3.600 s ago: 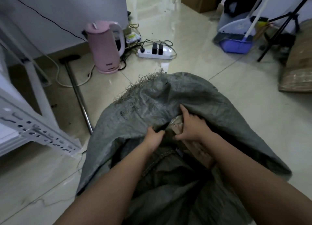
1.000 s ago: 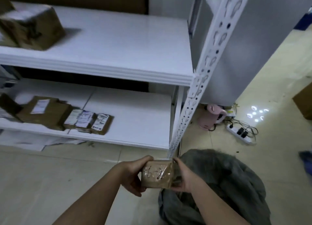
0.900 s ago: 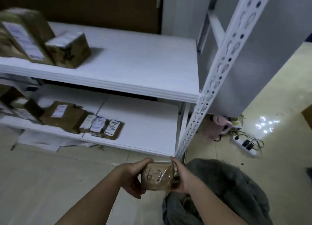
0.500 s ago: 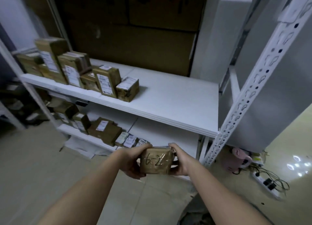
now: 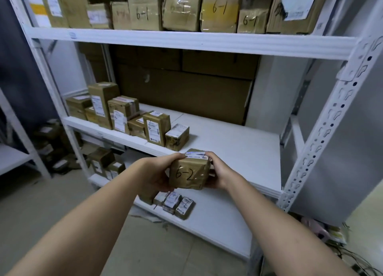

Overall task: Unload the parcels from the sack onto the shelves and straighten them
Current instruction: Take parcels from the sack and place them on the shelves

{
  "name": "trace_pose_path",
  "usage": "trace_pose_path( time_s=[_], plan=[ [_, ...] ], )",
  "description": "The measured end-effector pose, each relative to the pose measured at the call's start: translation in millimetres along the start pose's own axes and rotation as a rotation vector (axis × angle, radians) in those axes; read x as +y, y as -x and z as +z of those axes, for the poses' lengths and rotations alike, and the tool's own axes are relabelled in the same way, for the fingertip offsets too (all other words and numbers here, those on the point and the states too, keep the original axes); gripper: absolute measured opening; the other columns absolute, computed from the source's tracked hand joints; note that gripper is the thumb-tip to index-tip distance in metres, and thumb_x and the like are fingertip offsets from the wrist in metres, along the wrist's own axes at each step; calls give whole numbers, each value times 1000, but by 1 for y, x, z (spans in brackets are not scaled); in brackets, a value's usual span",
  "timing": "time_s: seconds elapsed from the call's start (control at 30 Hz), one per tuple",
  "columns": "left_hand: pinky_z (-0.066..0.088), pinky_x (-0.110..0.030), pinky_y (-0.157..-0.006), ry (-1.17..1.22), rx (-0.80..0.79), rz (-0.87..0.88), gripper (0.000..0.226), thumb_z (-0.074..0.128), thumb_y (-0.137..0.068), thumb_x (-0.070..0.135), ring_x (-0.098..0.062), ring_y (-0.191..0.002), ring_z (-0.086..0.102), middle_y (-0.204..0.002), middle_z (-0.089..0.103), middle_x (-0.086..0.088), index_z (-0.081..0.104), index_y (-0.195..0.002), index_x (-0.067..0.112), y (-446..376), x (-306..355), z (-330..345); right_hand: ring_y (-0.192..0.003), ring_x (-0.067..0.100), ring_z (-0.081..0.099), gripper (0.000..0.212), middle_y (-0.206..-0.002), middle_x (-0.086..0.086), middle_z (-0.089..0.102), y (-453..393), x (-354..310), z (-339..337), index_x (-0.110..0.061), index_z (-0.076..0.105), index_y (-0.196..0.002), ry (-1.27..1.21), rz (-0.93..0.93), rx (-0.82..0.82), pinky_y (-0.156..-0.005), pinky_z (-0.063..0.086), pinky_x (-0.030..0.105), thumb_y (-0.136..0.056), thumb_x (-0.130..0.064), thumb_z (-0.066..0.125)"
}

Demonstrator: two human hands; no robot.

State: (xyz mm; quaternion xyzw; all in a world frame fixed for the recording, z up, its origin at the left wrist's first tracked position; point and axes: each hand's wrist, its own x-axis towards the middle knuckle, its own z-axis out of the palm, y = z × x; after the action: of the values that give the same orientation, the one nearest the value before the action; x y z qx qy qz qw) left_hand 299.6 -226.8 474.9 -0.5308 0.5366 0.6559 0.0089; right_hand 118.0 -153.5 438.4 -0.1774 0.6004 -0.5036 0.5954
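Observation:
A small brown taped parcel (image 5: 189,173) marked "6-2" in black sits between both hands, just in front of the middle shelf's front edge. My left hand (image 5: 159,175) grips its left side with the thumb on top. My right hand (image 5: 217,172) grips its right side, fingers curled over the top corner with the white label. The middle shelf (image 5: 232,149) is white, with a row of brown parcels (image 5: 157,128) on its left half and bare board to the right. The sack is out of view.
The top shelf (image 5: 186,40) carries several boxes marked "6-1" (image 5: 182,9). The bottom shelf (image 5: 217,219) holds small flat parcels (image 5: 178,204). A white perforated upright (image 5: 323,135) stands at right, with a pink kettle (image 5: 315,228) and cables on the floor beyond.
My view has risen from the sack on the floor to the shelves. Both hands have lifted the parcel out and carried it up to the middle shelf's front edge.

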Motion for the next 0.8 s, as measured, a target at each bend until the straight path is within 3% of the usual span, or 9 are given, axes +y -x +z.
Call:
trace_pose_path(
  time_s=[0.17,0.27,0.37,0.43,0.57,0.73,0.8],
  plan=[
    [54,-31,-71,4,91,117,68,60,-73,71,-29,-82,65,-103,63,-18,55,-103,10,-22,12,3,-74,23,64,32,-87,2,67,-18,-15,-8,-20,66,-99,21,-116,47,-63,53,29,-88,-49,55],
    [53,-32,-81,42,107,158,68,62,-72,72,-27,-86,66,-109,63,-14,59,-105,12,-45,12,4,-86,23,65,37,-99,2,68,-42,-20,-16,-20,65,-115,72,-161,54,-74,54,33,-91,-46,54],
    [54,-29,-74,110,132,161,63,63,-72,70,-26,-90,64,-108,61,-11,59,-102,14,-77,17,1,-101,27,64,42,-117,6,66,-74,-22,-20,-21,56,-127,52,-178,48,-77,53,35,-91,-43,57],
    [54,-29,-73,155,159,163,55,64,-75,66,-26,-91,62,-106,60,-9,58,-99,17,-100,23,-4,-101,29,64,45,-118,8,66,-96,-24,-22,-21,50,-130,21,-165,47,-78,54,37,-91,-41,59],
    [54,-41,-90,311,202,104,47,72,-76,53,-30,-101,60,-109,57,-11,55,-99,16,-153,41,-17,-98,29,66,46,-113,8,67,-150,-37,-29,-20,44,-132,28,-132,35,-80,55,40,-92,-35,60],
    [49,-47,-97,414,206,49,50,70,-82,42,-35,-108,57,-118,53,-18,52,-114,10,-199,62,-35,-105,32,62,47,-121,10,64,-201,-54,-28,-21,36,-133,37,-110,44,-94,49,48,-93,-32,59],
    [49,-42,-97,452,219,53,45,71,-82,40,-33,-104,57,-113,55,-17,54,-110,9,-212,64,-41,-102,29,63,48,-126,9,62,-216,-56,-25,-23,34,-135,-4,-115,46,-85,52,45,-94,-30,58]
  ],
)
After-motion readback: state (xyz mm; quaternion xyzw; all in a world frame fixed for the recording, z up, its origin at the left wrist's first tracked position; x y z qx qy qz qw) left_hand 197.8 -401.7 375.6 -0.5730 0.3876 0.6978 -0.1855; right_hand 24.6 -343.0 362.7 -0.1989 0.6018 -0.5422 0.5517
